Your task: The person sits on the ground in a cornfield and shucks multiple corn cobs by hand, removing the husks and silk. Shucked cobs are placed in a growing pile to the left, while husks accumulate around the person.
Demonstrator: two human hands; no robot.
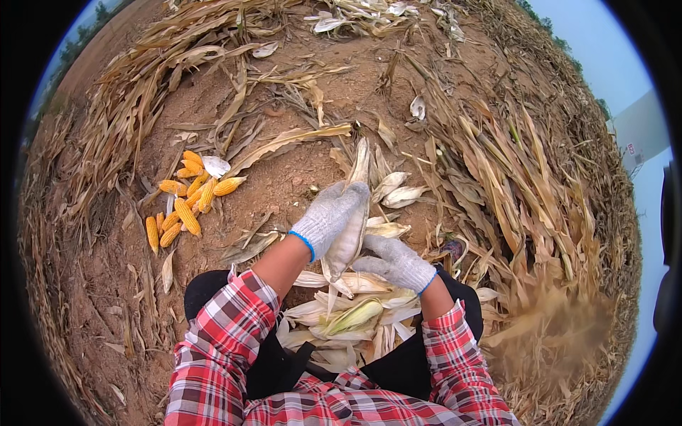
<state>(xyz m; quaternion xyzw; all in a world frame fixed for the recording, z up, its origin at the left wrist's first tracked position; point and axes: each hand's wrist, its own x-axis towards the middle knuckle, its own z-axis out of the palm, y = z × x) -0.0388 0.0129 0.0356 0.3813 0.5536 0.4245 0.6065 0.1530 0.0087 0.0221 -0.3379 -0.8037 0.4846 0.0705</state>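
My left hand, in a white knitted glove with a blue cuff, is closed around an ear of corn in its dry husk. The ear points up and away from me. My right hand, gloved the same way, is just right of the ear's lower end with thumb and fingers apart; whether its fingertips touch the husk is unclear. Beyond it lie several more ears in pale husks. Below both hands, between my legs, is a heap of loose husks, one of them greenish.
Several bare yellow corn cobs are piled on the reddish soil at left, beside a white husk piece. Cut dry corn stalks lie thickly along the right, and more stalks at upper left. A dusty brown blur hangs at lower right.
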